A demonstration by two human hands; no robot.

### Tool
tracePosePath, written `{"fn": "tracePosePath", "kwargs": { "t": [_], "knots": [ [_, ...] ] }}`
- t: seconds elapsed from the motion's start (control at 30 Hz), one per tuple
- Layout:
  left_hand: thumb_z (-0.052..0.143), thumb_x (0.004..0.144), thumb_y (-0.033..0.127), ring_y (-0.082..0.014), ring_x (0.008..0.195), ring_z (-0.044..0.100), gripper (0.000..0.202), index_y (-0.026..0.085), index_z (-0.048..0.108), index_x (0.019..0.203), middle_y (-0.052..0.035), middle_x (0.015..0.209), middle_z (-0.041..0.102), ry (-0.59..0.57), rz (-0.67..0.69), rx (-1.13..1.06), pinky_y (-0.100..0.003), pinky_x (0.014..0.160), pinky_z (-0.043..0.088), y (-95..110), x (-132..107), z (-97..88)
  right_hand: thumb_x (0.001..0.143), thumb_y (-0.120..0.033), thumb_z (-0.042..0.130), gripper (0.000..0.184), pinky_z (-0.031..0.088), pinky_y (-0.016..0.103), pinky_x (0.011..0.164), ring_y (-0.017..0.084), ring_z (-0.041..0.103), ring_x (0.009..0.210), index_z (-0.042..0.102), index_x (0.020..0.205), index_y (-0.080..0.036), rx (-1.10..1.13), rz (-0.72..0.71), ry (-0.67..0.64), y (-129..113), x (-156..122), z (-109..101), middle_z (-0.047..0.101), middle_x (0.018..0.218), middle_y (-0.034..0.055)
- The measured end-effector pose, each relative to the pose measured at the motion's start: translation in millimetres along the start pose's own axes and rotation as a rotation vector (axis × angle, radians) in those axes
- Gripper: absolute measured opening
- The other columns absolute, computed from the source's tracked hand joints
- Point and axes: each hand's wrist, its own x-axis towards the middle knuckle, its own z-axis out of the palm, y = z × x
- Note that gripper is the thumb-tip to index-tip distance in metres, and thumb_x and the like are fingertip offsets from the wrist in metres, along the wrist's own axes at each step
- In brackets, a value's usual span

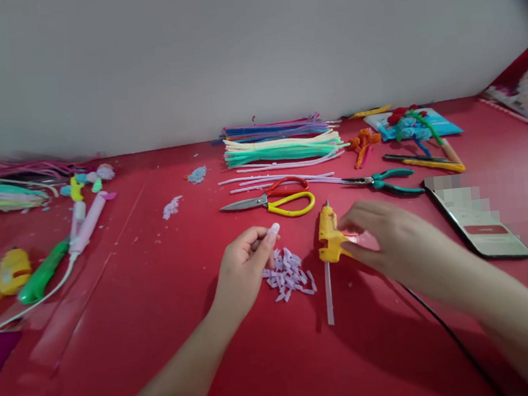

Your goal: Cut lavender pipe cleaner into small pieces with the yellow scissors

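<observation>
My left hand point(246, 262) is closed in a pinch on a small pale lilac fuzzy piece point(274, 229), perhaps a bit of pipe cleaner. Just below and to the right of those fingers lies a pile of short lilac pipe cleaner pieces point(286, 278). At the right, my right hand point(383, 230) has its thumb and fingers around the handle of a yellow hot glue gun point(328, 232). The nozzle points away from me, and a clear glue stick point(329, 294) sticks out of its back. Part of the handle is hidden by my fingers.
Scissors point(292, 200) with red and yellow handles and teal pliers point(393, 182) lie beyond my hands. Bundled pipe cleaners point(282, 146) are by the wall. A phone point(481, 220) rests at the right, near a black cord point(449, 329). More tools, including another glue gun point(12, 272), lie left.
</observation>
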Motion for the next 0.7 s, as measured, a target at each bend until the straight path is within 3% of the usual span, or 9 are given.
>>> {"fn": "tracePosePath", "kwargs": {
  "t": [0.13,0.37,0.5,0.7],
  "knots": [
    [0.045,0.074,0.042,-0.0061,0.044,0.036,0.028,0.016,0.051,0.065,0.0040,0.049,0.042,-0.016,0.037,0.000,-0.017,0.041,0.031,0.1,-1.0,4.1,0.073,-0.021,0.049,0.006,0.032,0.028,0.066,0.014,0.044,0.071,0.054,0.073,-0.018,0.001,-0.271,-0.095,-38.4,5.3,20.3,0.051,0.075,0.0029],
    [0.043,0.075,0.042,-0.0060,0.043,0.034,0.028,0.016,0.052,0.071,0.0043,0.049,0.039,-0.042,0.033,0.028,-0.016,0.039,0.029,5.6,-5.2,4.9,0.076,-0.017,0.045,0.011,0.028,0.031,0.066,0.014,0.040,0.068,0.052,0.067,-0.017,-0.149,-0.325,-0.012,-46.6,8.8,50.0,0.050,0.070,0.0022],
    [0.044,0.075,0.041,-0.0048,0.041,0.032,0.026,0.016,0.051,0.072,0.0046,0.050,0.039,-0.064,-0.005,-0.045,-0.016,0.037,0.025,6.5,-6.4,4.0,0.073,-0.014,0.047,0.007,0.030,0.029,0.067,0.013,0.041,0.069,0.052,0.069,-0.016,-0.014,-0.271,-0.020,-43.8,10.2,39.9,0.050,0.071,0.0021],
    [0.039,0.078,0.041,-0.0027,0.036,0.026,0.028,0.016,0.047,0.070,0.0035,0.050,0.047,-0.198,-0.133,-0.309,-0.015,0.035,0.020,5.9,-8.9,8.1,0.072,-0.012,0.045,0.008,0.036,0.020,0.060,0.008,0.046,0.065,0.051,0.073,-0.018,0.594,-0.008,0.016,-46.5,15.4,11.0,0.053,0.070,-0.0013]
  ]
}}
